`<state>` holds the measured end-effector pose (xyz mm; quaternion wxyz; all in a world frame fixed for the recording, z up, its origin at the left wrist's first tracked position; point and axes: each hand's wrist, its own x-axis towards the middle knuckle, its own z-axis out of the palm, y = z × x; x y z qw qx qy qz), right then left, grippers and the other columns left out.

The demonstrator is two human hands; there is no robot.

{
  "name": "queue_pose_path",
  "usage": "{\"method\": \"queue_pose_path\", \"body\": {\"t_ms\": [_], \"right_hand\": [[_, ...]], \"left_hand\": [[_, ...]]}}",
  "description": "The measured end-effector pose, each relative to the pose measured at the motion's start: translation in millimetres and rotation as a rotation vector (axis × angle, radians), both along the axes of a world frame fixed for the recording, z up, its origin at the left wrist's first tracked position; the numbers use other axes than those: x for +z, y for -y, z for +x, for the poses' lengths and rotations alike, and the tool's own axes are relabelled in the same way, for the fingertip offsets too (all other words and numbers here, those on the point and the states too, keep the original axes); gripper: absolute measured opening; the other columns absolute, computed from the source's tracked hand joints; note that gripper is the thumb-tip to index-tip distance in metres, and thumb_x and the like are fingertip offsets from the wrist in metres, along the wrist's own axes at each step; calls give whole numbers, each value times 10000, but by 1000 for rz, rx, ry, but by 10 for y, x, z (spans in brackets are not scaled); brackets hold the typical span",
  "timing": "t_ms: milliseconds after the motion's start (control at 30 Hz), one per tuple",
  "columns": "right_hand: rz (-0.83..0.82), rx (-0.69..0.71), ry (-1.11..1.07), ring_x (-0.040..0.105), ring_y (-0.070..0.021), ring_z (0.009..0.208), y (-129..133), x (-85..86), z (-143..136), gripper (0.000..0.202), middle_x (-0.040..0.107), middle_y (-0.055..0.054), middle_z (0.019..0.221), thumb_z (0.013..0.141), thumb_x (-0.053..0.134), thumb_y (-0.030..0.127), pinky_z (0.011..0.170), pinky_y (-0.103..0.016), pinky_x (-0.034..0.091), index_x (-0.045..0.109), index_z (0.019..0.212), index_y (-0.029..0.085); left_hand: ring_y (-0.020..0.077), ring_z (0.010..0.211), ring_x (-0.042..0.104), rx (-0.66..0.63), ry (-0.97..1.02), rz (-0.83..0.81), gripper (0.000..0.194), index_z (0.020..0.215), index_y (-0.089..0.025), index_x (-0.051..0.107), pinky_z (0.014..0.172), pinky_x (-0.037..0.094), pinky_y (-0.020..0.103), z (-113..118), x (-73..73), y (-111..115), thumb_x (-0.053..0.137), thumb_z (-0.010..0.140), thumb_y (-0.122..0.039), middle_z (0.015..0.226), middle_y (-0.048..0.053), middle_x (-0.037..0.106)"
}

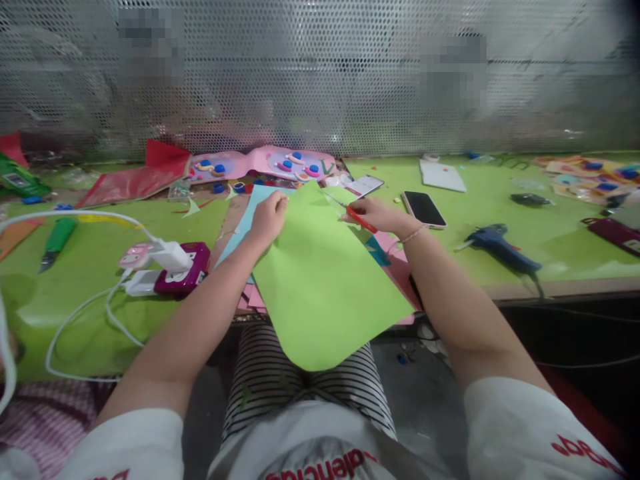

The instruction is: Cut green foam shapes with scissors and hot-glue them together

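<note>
A large light-green paper sheet with rounded corners hangs over the table's front edge and above my lap. My left hand is closed on its upper left edge. In my right hand are red-handled scissors, their blades pointing up and left at the sheet's upper right edge. Beneath the sheet lie light-blue paper and pink paper.
A glue gun and a phone lie on the right. A purple power block with white cables and a green cutter are on the left. Pink decorated pieces lie along the back, before the perforated metal wall.
</note>
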<state>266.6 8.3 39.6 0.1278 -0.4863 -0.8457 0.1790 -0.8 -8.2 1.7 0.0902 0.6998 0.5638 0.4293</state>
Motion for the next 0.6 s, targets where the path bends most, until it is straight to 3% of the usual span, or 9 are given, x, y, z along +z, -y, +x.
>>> {"method": "queue_pose_path", "body": {"t_ms": [333, 600], "right_hand": [[-328, 102, -209, 469, -109, 500, 37, 26, 49, 561, 492, 7, 553, 716, 540, 744, 511, -260, 393, 458, 636, 195], [-363, 94, -169, 450, -105, 442, 59, 15, -7, 588, 468, 15, 498, 701, 527, 771, 462, -267, 374, 427, 594, 201]], "left_hand": [[140, 661, 451, 18, -24, 18, 166, 798, -216, 544, 654, 318, 255, -6, 39, 42, 408, 878, -268, 682, 3, 505], [144, 660, 445, 23, -12, 13, 161, 786, -214, 541, 649, 306, 259, 13, 55, 65, 420, 877, -269, 664, 1, 483]]}}
